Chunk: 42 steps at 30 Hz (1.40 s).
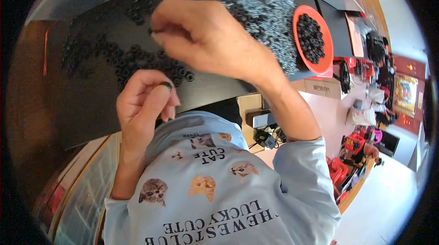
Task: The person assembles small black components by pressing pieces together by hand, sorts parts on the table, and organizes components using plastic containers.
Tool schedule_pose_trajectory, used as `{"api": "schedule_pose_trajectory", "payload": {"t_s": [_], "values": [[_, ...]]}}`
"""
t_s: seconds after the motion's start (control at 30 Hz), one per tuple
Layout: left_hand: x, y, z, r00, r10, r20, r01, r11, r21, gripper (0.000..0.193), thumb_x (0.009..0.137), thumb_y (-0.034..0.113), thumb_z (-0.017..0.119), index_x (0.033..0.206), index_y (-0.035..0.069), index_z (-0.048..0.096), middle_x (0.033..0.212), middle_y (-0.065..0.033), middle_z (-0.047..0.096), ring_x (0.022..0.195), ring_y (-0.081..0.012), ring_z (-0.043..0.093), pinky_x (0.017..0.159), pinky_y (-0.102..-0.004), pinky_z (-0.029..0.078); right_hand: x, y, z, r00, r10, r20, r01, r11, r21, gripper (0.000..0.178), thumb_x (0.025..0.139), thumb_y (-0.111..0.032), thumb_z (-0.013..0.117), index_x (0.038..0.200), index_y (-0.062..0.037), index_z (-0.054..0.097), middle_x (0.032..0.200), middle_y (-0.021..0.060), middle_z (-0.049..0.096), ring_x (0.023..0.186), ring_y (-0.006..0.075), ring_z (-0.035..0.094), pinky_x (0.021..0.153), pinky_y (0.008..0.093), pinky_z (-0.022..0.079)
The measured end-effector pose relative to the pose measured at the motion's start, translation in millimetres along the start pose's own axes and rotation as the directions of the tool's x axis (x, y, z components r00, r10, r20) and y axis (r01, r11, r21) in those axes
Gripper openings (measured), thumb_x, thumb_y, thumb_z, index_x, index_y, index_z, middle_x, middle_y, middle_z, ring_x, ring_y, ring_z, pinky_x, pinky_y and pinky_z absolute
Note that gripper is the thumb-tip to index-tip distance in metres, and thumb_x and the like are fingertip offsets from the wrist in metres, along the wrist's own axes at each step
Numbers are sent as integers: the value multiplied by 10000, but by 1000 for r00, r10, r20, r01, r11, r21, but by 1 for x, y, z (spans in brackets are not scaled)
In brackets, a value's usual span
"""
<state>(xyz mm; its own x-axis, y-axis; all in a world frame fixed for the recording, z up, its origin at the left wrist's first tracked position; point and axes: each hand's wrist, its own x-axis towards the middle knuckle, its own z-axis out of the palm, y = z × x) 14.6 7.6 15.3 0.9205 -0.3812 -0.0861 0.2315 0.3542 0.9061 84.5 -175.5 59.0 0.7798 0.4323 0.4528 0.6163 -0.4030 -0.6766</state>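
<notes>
My left hand [141,103] is closed near the table's front edge, with a small black part [167,85] pinched between thumb and finger. Above and to the right, my right hand [206,34] hovers over the table, its thumb and finger closed on a small dark piece [157,31]. Its exact shape is too small to tell. Under and around both hands lie many loose black ring-shaped parts [132,64]. Farther back is a heap of small silvery metal pieces [276,14], mixed with more black parts.
An orange-red bowl [328,60] full of black parts stands right of the silvery heap. The dark tabletop [91,112] reaches to the left. Below its right edge are a cardboard box [249,108] and a black adapter with cables [265,138]. Red goods [338,172] stand farther right.
</notes>
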Motion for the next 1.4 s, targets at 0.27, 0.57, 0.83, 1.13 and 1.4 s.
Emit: {"api": "schedule_pose_trajectory", "payload": {"t_s": [0.27,0.57,0.83,1.13,1.4], "values": [[15,-5,9,997,64,46,-61,996,-65,214,954,211,529,1002,3,538,730,-79,593,523,-76,471,463,-200,378,-43,-16,-5,989,58,-137,-28,977,211,76,794,-7,647,866,5,628,723,58,558,655,134,547,571,268,424],[16,-12,3,982,114,150,-95,987,-131,227,940,223,562,1014,9,542,745,-87,604,545,-85,506,482,-209,409,-63,-32,-12,886,457,77,-398,666,631,97,857,36,596,951,25,617,835,27,603,753,53,566,644,200,456],[15,-10,6,976,102,192,-62,977,-203,244,899,204,628,988,-9,547,743,-82,606,559,-75,517,493,-193,415,-72,-28,-10,925,379,13,-291,686,667,142,815,89,618,944,28,621,864,62,619,738,78,558,615,218,438],[17,-16,1,971,126,203,-91,980,-176,250,892,211,639,978,-12,562,718,-72,602,560,-76,517,490,-195,404,-70,-26,-10,975,210,-66,-153,862,484,166,739,79,660,891,17,640,845,105,622,741,185,586,633,276,456],[16,-15,8,978,138,160,-117,984,-131,282,934,262,574,976,-16,589,731,-61,602,575,-79,516,498,-203,409,-71,-20,2,984,116,-136,-40,884,465,210,736,103,657,926,22,623,850,105,604,715,151,582,595,243,457]]}}
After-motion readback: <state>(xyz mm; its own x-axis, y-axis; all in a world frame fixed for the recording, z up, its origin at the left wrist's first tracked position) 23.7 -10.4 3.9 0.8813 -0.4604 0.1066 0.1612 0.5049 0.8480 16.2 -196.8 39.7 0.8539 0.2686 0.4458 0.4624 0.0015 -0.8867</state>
